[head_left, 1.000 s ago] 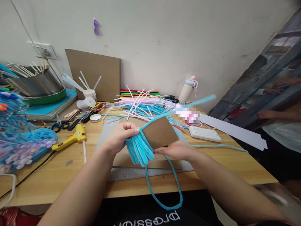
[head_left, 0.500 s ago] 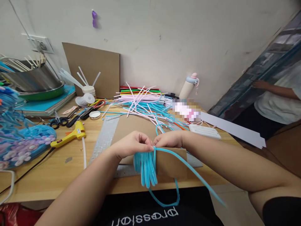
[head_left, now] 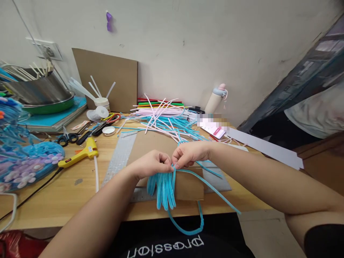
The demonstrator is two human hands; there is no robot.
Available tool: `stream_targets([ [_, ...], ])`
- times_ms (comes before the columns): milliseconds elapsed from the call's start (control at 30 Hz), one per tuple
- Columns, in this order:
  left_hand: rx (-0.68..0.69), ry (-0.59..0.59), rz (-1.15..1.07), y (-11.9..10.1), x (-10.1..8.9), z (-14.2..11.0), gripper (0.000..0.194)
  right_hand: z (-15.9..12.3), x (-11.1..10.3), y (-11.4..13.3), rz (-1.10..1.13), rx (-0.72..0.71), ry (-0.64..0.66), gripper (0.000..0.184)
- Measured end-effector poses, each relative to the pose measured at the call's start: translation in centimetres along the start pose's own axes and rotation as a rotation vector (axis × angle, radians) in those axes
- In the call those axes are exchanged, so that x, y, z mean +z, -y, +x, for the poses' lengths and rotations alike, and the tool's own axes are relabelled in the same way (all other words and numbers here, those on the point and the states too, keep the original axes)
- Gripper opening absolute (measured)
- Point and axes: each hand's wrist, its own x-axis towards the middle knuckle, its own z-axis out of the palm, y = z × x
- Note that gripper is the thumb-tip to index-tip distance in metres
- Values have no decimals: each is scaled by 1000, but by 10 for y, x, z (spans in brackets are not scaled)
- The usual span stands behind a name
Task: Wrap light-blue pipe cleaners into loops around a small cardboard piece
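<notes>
A small brown cardboard piece is wound with several loops of light blue pipe cleaner at its left end. My left hand pinches the top of those loops against the card's upper edge. My right hand meets it from the right, fingers closed on the blue pipe cleaner's free strand, which trails right and down past the table's front edge. Another loop of the same strand hangs below the card over my lap.
A heap of pink and blue pipe cleaners lies behind. A yellow glue gun, scissors, a metal ruler, a phone, a bottle and a steel bowl stand around. Another person is at the right.
The card came down from a raised, tilted pose to the table's front edge. My right hand moved from the card's lower edge up to its top, beside my left hand, pulling the strand.
</notes>
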Motion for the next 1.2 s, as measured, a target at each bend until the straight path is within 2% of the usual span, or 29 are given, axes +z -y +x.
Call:
stream_targets([
  [133, -45, -69, 1, 3, 1, 1, 19, -3, 6, 11, -440, -58, -258, 7],
  [300, -74, -264, 101, 5, 1, 4, 20, -8, 33, 20, -1024, -78, -772, 6],
  [367, -51, -369, 129, 5, 0, 5, 22, -9, 44, 19, -1171, -100, -891, 10],
  [467, 6, -523, 83, 6, -1, 8, 24, -11, 55, 13, -1252, -131, -987, 16],
  [600, 10, -660, -108, 7, -5, 10, 27, -13, 58, -1, -1263, -159, -1027, 20],
  [733, -14, -675, -343, 7, -9, 12, 28, -13, 59, -18, -1209, -196, -1070, 28],
  [867, 37, -679, -488, 6, -14, 12, 26, -13, 60, -30, -969, -338, -1120, 30],
  [933, 66, -662, -528, 5, -15, 12, 24, -13, 60, -34, -805, -411, -1151, 28],
  [1067, 85, -662, -561, 4, -16, 11, 23, -12, 58, -37, -549, -444, -1145, 25],
  [1133, 130, -697, -545, 2, -15, 10, 22, -11, 56, -37, -463, -476, -1150, 24],
  [1200, 239, -762, -477, -1, -15, 7, 19, -11, 53, -36, -421, -520, -1186, 24],
])
